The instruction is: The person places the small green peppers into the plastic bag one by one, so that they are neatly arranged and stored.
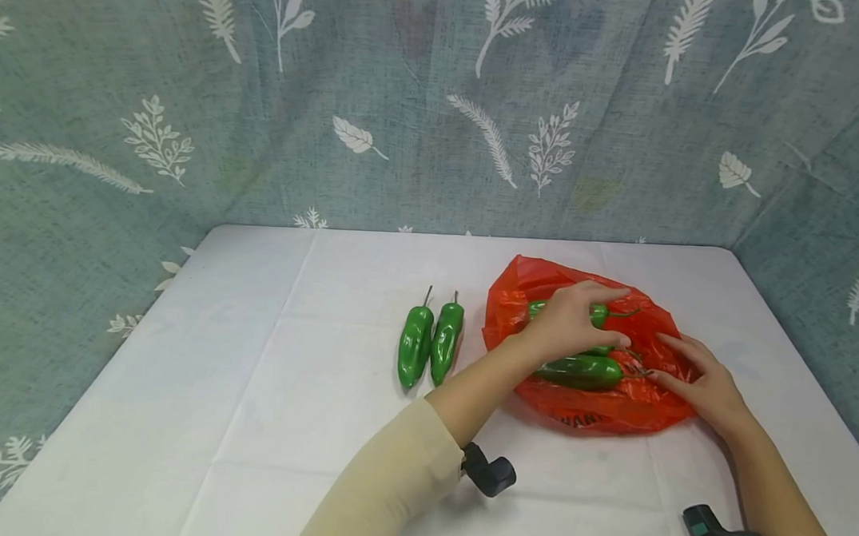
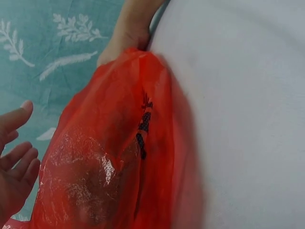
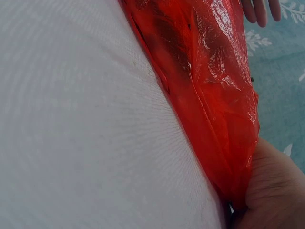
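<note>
A red plastic bag [image 1: 610, 420] lies with its mouth open upward, several green chili peppers [image 1: 582, 372] showing inside. Over the peppers hovers my left hand [image 1: 567, 322], its thumb and fingers apart with nothing between them; the left wrist view shows the same loosely bent fingers [image 2: 19, 164] beside the bag. At the bag's right rim, my right hand [image 1: 715, 388] holds the plastic, with thumb and fingertips over the edge. The right wrist view has part of this hand [image 3: 276, 191] against the bag's side; its fingertips are hidden there.
Two more green chili peppers [image 1: 415, 347] lie side by side on the white tablecloth [image 1: 307, 423], left of the bag. A grey-green leaf-patterned curtain [image 1: 376, 170] stands behind the table and along both sides. My left forearm crosses in front of the bag.
</note>
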The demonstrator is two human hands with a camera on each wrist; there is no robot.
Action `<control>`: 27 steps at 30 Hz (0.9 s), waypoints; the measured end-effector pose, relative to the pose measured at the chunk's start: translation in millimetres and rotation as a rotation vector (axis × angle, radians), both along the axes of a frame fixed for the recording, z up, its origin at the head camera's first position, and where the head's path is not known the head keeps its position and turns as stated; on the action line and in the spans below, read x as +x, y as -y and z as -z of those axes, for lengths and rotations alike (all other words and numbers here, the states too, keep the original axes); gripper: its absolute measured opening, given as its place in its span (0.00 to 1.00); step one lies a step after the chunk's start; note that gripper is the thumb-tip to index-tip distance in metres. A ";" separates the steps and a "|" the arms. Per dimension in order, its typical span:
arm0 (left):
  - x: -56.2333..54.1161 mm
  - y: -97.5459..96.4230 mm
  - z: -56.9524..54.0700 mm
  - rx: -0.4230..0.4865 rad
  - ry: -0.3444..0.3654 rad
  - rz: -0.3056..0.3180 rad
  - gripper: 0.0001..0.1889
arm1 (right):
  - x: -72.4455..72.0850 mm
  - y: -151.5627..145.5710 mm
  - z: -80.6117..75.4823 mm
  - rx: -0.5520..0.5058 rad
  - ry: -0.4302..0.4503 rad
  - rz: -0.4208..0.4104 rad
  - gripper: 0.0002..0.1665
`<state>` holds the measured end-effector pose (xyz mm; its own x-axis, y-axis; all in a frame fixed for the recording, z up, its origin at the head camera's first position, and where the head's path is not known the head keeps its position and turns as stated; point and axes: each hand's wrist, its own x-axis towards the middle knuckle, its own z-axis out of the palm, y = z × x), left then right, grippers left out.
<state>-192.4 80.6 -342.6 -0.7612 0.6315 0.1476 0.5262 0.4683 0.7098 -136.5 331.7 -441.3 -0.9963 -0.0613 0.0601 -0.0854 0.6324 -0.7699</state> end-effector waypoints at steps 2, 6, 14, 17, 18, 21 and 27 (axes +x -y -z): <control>2.7 1.4 -0.6 0.022 -0.005 0.009 0.34 | -0.2 -0.9 0.9 -0.007 -0.004 -0.003 0.40; 8.2 5.2 -0.4 0.068 -0.008 0.026 0.34 | -0.5 -2.1 2.3 -0.013 -0.005 -0.005 0.40; 20.7 13.1 -2.5 0.146 -0.087 0.076 0.35 | -0.9 -2.7 3.8 -0.023 -0.015 -0.014 0.40; 25.8 16.4 -5.0 0.179 -0.094 0.090 0.35 | -0.4 -2.8 3.2 -0.027 -0.020 -0.019 0.40; 27.5 17.6 -6.0 0.194 -0.080 0.094 0.35 | -0.2 -2.8 2.7 -0.029 -0.023 -0.020 0.40; 32.4 22.1 -9.2 0.217 -0.040 0.100 0.36 | 0.1 -2.8 1.4 -0.025 -0.037 -0.025 0.40; 40.6 32.9 -14.7 0.228 -0.035 0.106 0.36 | 0.2 -1.6 1.0 -0.021 -0.046 -0.030 0.39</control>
